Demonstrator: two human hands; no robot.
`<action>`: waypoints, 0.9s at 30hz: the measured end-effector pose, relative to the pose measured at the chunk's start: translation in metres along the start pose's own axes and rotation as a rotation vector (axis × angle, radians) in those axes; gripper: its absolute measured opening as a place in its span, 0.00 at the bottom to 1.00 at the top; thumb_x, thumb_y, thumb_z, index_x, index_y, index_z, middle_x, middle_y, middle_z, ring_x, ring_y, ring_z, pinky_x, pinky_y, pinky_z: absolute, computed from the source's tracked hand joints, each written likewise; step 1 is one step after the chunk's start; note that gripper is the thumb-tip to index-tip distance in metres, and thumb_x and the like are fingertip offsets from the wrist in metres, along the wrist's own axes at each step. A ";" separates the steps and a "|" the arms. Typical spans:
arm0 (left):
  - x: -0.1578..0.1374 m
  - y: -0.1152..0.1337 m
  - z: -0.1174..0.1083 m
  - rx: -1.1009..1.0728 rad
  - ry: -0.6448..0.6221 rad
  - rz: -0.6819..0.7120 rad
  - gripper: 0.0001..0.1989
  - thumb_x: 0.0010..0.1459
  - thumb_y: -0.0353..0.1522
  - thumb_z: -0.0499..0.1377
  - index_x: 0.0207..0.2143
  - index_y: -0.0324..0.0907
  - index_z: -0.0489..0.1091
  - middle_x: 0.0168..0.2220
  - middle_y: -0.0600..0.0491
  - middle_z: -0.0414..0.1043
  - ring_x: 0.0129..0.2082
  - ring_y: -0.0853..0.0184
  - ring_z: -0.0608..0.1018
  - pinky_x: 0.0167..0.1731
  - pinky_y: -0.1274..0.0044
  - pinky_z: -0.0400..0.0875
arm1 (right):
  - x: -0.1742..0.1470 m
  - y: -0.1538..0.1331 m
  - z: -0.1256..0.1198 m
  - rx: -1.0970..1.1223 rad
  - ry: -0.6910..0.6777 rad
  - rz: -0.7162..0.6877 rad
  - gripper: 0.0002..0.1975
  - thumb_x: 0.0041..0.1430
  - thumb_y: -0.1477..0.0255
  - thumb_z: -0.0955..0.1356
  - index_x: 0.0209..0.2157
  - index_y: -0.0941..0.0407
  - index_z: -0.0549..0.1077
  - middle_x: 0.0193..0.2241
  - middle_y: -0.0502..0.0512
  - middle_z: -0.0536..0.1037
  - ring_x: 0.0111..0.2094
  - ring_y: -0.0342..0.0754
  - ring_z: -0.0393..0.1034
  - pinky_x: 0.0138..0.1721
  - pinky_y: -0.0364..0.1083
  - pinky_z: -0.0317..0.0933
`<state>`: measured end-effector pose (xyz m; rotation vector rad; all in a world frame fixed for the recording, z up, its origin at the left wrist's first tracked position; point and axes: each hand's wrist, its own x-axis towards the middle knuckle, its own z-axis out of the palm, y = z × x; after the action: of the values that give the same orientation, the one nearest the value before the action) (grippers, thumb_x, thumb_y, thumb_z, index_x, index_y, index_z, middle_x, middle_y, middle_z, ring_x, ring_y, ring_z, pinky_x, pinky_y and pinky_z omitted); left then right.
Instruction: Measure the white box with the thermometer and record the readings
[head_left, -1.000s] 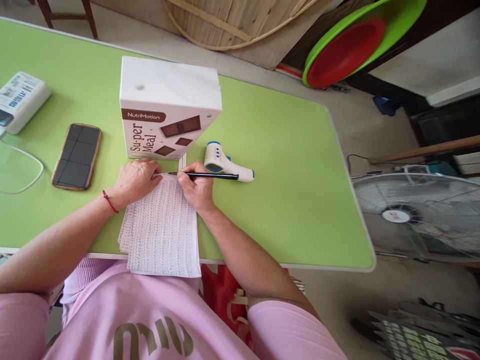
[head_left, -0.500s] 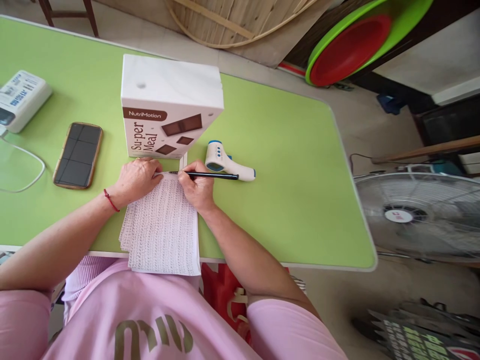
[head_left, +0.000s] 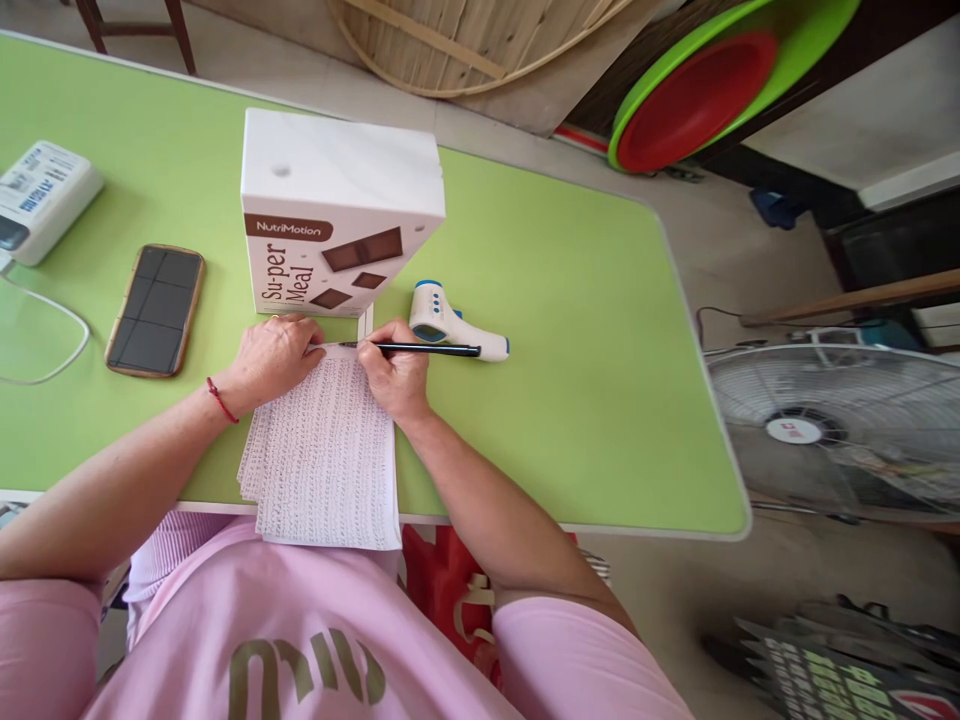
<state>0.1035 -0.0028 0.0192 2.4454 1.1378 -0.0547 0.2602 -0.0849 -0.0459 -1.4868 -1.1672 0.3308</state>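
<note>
My right hand [head_left: 397, 375] is closed round a black pen [head_left: 439, 349], its tip end at the top edge of a stack of written paper sheets [head_left: 330, 450]. Rows of small handwriting cover the top sheet. At the upper left corner of the sheets, my left hand [head_left: 277, 355] has its fingers bent and the paper's edge between thumb and fingers; the fingertips are partly hidden. Just beyond both hands stands a white NutriMotion box [head_left: 345, 210]. A white and blue infrared thermometer [head_left: 457, 325] lies beside my right hand, partly behind the pen.
The green table [head_left: 585, 400] carries a phone [head_left: 155, 310] and a white device [head_left: 49, 200] with a cable [head_left: 67, 310] on the left. Off its right edge stands a fan [head_left: 832, 430]. Large green and red basins [head_left: 697, 100] lean at the back.
The view has shifted very slightly. Pen and right hand have moved a touch to the right relative to the thermometer; the left hand stays in place.
</note>
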 end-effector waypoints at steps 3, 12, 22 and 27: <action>0.000 0.000 0.000 0.004 0.005 0.004 0.13 0.64 0.33 0.55 0.44 0.40 0.78 0.38 0.46 0.81 0.40 0.55 0.81 0.40 0.66 0.75 | 0.000 0.000 0.000 -0.009 0.006 -0.008 0.08 0.56 0.67 0.65 0.26 0.50 0.62 0.20 0.43 0.66 0.23 0.43 0.60 0.26 0.44 0.58; 0.000 0.001 -0.001 0.014 -0.011 -0.002 0.14 0.65 0.33 0.55 0.45 0.41 0.78 0.38 0.46 0.80 0.40 0.56 0.80 0.41 0.67 0.75 | 0.001 -0.001 -0.001 -0.006 -0.032 0.009 0.08 0.56 0.67 0.66 0.25 0.50 0.62 0.20 0.44 0.66 0.23 0.43 0.59 0.26 0.44 0.58; -0.001 0.001 -0.001 0.009 -0.003 -0.001 0.14 0.65 0.33 0.55 0.45 0.40 0.79 0.38 0.45 0.80 0.41 0.55 0.81 0.41 0.66 0.75 | 0.000 0.001 -0.002 0.019 -0.039 -0.007 0.08 0.57 0.70 0.66 0.26 0.50 0.62 0.21 0.43 0.66 0.24 0.43 0.60 0.26 0.44 0.58; 0.000 -0.001 0.002 0.005 0.008 0.009 0.13 0.65 0.33 0.55 0.44 0.39 0.79 0.38 0.45 0.80 0.40 0.55 0.81 0.41 0.66 0.75 | 0.000 0.001 -0.001 0.004 -0.014 -0.002 0.08 0.57 0.69 0.66 0.26 0.50 0.62 0.21 0.44 0.66 0.24 0.43 0.60 0.26 0.44 0.59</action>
<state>0.1034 -0.0029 0.0171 2.4573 1.1318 -0.0451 0.2615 -0.0856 -0.0469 -1.4820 -1.1780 0.3426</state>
